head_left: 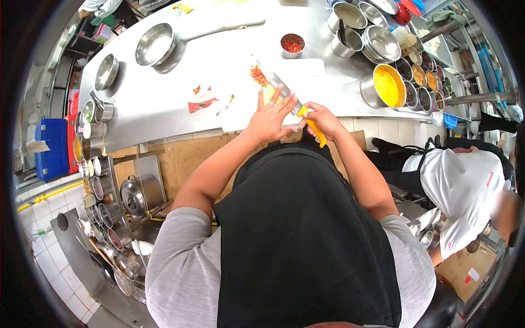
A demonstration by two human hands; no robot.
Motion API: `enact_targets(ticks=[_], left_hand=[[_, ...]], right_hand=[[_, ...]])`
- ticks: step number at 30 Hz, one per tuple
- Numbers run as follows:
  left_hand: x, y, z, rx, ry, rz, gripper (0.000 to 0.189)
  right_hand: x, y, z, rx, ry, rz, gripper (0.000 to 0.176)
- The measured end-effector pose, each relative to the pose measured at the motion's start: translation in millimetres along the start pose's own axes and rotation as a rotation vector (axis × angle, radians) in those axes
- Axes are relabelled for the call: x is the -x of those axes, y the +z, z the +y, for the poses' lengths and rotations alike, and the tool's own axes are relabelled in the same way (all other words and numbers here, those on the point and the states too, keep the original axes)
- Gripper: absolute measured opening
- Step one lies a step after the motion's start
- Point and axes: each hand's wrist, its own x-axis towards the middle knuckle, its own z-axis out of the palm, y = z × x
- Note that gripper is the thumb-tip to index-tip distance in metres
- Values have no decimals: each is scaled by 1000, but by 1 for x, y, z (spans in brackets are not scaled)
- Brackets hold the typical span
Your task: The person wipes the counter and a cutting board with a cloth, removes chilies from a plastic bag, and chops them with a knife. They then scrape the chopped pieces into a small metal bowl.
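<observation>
Person at the steel counter [131, 121] has a yellow-handled knife [313, 126] right at the near edge, blade slanting over toward the far edge and a bit left. Right hand [324, 121] has its fingers curled round the handle, though I can't make out the lower ones properly. Left hand [272, 118] is palm down with its fingers spread, a couple of them lying over the blade and covering part of it. There's some yellow stuff [268, 94] under those fingers too, no clue what, it's mostly hidden.

Chopped red bits [258, 76] sit just beside the blade, toward the tip, which kinda washes out in the glare. The white board [234, 122] is so blown out I can't trace its outline. Bigger red pieces [201, 105] lie left of the hands, and a metal cup [292, 46] of red bits stands nearer the far edge. Yellow-filled pot [377, 90] is at the near right corner. Black apron [306, 229] blocks the floor below.
</observation>
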Motion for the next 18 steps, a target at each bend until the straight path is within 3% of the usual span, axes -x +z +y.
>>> enact_targets(ticks=[3, 5, 7, 9, 10, 11, 13, 14, 16, 18], left_hand=[[-6, 5, -21, -92, -94, -53, 104], [-6, 5, -42, -146, -330, -111, 104], [-3, -5, -61, -121, -368, -93, 99], [-6, -13, -80, -99, -419, -69, 90], [-9, -12, -90, -70, -431, 96, 67], [-18, -13, -105, -69, -428, 93, 67], [-47, -16, -138, 126, -683, 78, 41], [-62, -11, -150, 127, -679, 75, 41], [-90, -4, -168, 147, -780, 308, 24], [-115, -4, -178, 101, -781, 256, 23]], right_hand=[[0, -7, 5, -73, 13, -65, 18], [6, -17, 7, -67, 24, -79, 17], [16, -25, 9, -21, 76, -76, 17], [21, -30, 16, -27, 84, -50, 17], [24, -32, 19, -40, 69, -28, 17], [27, -33, 22, -55, 54, -5, 17], [30, -32, 29, -62, 43, 27, 17], [32, -31, 32, -65, 31, 59, 17], [36, -29, 34, -78, 29, 73, 17], [42, -26, 36, -92, 25, 92, 17]])
